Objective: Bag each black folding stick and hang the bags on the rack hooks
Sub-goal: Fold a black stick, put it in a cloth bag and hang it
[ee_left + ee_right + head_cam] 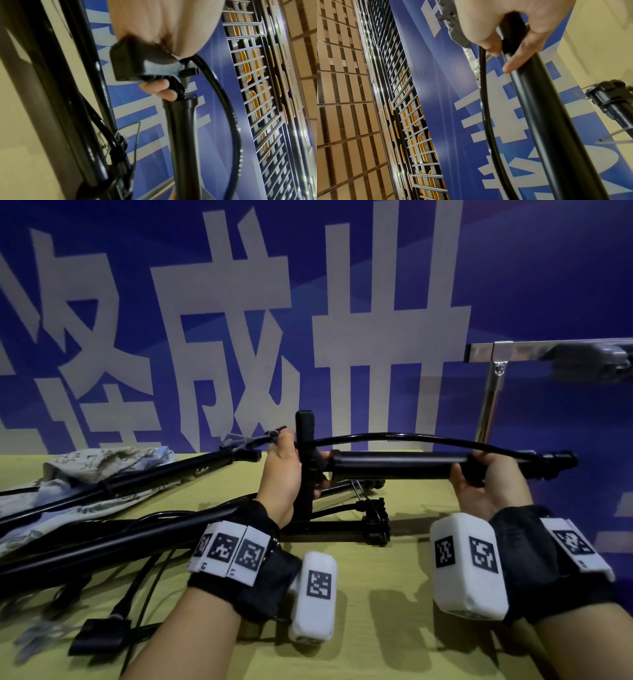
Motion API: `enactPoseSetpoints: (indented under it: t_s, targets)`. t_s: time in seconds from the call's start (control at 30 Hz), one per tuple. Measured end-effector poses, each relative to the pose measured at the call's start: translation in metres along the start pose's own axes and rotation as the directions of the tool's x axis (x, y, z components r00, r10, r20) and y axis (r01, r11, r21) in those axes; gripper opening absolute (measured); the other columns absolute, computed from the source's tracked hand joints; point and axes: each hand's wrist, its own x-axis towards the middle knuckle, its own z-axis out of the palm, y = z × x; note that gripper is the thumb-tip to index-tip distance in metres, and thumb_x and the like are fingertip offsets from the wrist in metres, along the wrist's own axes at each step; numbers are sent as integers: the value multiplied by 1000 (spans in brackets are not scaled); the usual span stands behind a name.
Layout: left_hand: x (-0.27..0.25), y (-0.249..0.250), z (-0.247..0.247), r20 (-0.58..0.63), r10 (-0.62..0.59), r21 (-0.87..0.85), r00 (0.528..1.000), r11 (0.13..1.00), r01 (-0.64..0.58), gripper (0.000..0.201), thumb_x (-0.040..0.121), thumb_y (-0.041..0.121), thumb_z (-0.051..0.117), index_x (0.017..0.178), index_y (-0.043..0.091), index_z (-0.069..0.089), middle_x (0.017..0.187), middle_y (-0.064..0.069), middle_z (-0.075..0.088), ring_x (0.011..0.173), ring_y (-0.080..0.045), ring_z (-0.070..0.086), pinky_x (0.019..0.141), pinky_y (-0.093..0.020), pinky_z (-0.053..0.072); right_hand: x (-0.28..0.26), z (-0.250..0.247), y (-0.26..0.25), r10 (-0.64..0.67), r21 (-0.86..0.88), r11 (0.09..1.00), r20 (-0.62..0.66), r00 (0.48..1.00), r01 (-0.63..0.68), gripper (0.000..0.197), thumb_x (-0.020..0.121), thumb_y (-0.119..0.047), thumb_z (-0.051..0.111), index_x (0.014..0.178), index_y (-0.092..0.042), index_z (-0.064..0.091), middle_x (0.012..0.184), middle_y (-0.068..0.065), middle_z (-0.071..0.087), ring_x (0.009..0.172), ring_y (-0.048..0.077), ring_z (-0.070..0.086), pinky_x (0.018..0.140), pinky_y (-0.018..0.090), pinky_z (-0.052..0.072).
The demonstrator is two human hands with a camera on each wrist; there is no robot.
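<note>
I hold one black folding stick [390,465] level above the yellow-green table [394,604]. My left hand [284,470] grips its crossbar handle [137,65], fingers curled round it. My right hand [486,477] grips the tube [556,128] near its far end. A thin black hose [394,437] arcs above the tube from handle to end, also in the wrist views [235,128] [485,108]. Several more black sticks [113,529] lie on the table at the left. A pale patterned cloth bag [106,465] lies crumpled at the back left under one stick.
A metal rack [493,392] with a horizontal bar stands at the right, against the blue banner wall [239,302]. A black cable and a flat black foot piece [99,635] lie near the table's front left edge.
</note>
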Motion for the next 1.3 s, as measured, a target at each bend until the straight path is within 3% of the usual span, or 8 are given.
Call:
enactPoseSetpoints:
  t_s: [0.27,0.33,0.4,0.5,0.67,0.83,1.2,1.3]
  targets:
    - [-2,3,3,49,-10,-140,999,990,17,52,101,41,28,117,-2,52,86,-11,69,50,-19,58,48,-30,55,-10,3,0,4,39,999,69,998,-7,11,91,-2,47,82,-8,48,94,6,47,76,15,49,45,14,48]
    - [-3,4,1,66,-23,-121,998,992,31,54,100,43,28,107,0,60,83,-6,71,52,-17,59,55,-33,56,-10,3,2,-5,39,999,69,998,2,4,91,-2,51,94,-3,53,105,10,49,78,16,51,45,13,48]
    - [-3,4,-2,82,-28,-74,996,997,34,48,99,46,31,100,9,62,87,-3,72,62,-18,62,63,-35,57,-10,3,5,-49,56,997,34,998,47,28,89,0,54,117,2,52,111,14,50,80,16,53,46,14,49]
    - [-4,3,-3,106,-20,-32,994,999,23,45,96,46,39,107,9,61,97,-4,72,66,-17,67,55,-29,56,-12,4,6,-86,80,993,22,996,84,40,89,0,56,127,4,47,100,13,51,79,16,53,47,13,49]
    - [-6,3,-1,111,12,-43,994,999,-8,41,97,36,43,105,-1,59,76,-2,72,53,-14,64,45,-23,52,-12,3,3,-95,33,995,-12,995,95,31,88,-2,58,119,1,51,101,11,50,75,14,52,44,11,47]
    - [-7,2,-1,144,64,-21,987,998,-62,31,97,31,44,95,4,59,78,-2,73,55,-19,65,47,-26,54,-11,2,4,-82,33,996,-34,996,83,32,88,-1,57,119,1,52,90,9,50,73,14,52,43,11,46]
    - [-2,-2,0,133,-6,-75,991,997,16,50,94,20,54,132,-5,33,81,-13,65,49,-20,61,42,-25,49,-8,1,6,-76,-19,997,-75,994,75,31,88,-2,56,118,0,51,94,12,53,66,15,52,40,12,45]
    - [0,-3,0,127,8,-62,992,998,-1,57,94,18,54,138,4,20,85,-17,64,50,-20,60,42,-26,48,-7,-1,7,-39,-33,999,-74,996,37,22,88,-2,56,109,-3,51,88,10,53,63,14,51,39,12,44]
